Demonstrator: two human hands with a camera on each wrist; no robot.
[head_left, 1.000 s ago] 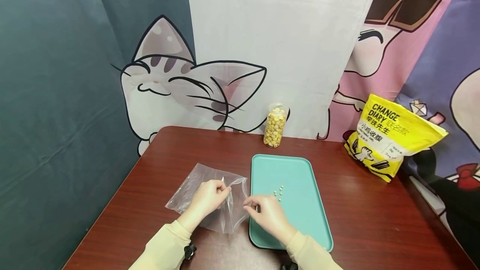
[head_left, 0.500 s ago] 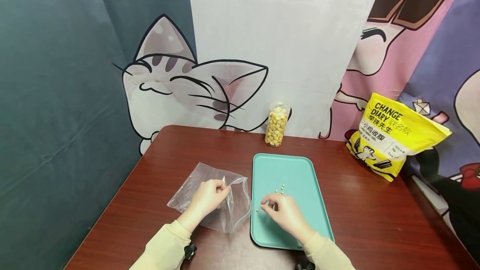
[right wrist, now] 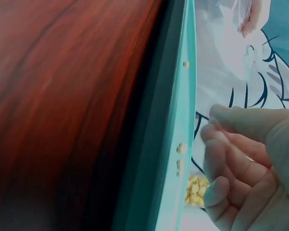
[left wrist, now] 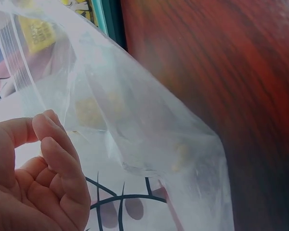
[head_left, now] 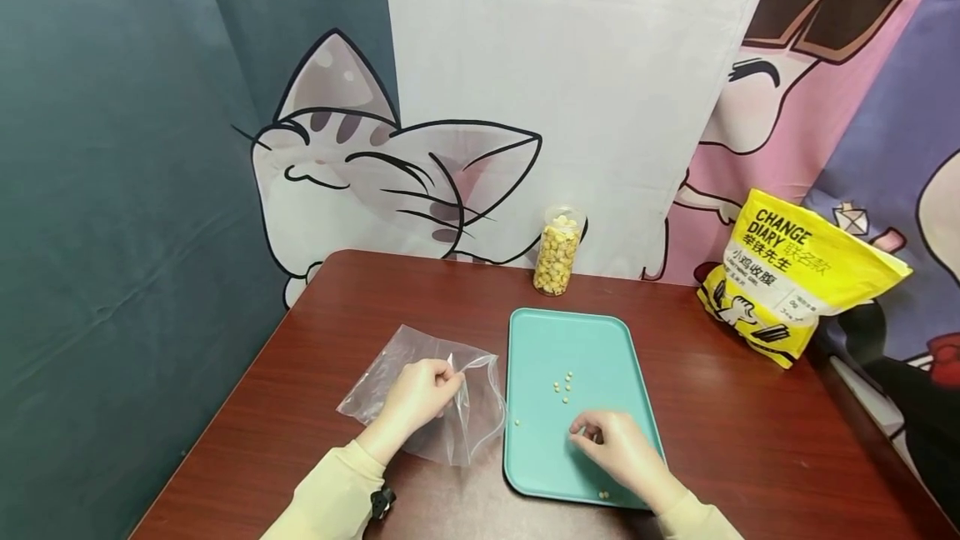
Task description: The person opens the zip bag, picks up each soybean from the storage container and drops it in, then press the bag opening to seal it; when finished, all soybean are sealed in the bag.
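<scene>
My left hand (head_left: 422, 394) pinches the edge of a clear zip-lock plastic bag (head_left: 482, 407), holding its mouth partly raised toward the tray. Up close in the left wrist view, the bag (left wrist: 135, 125) spreads out past the curled fingers; a blurred yellowish spot shows through it. Over the lower right of a turquoise tray (head_left: 558, 336) hovers my right hand (head_left: 618, 450), its fingers loosely bent and nothing seen between thumb and index. Several small pale-yellow pieces (head_left: 567, 388) lie near the tray's middle, one piece (head_left: 517, 423) by its left rim and two pieces (head_left: 603, 495) near the front rim.
A clear jar of popcorn (head_left: 557, 257) stands at the table's back edge behind the tray. To the right, a yellow printed pouch (head_left: 787, 277) stands on the brown table (head_left: 315, 357). Cartoon-printed curtains hang behind.
My right hand has gone from beside the bag's mouth rightward over the tray, uncovering the piece by the left rim and the pair at the front. My left hand keeps its grip on the bag.
</scene>
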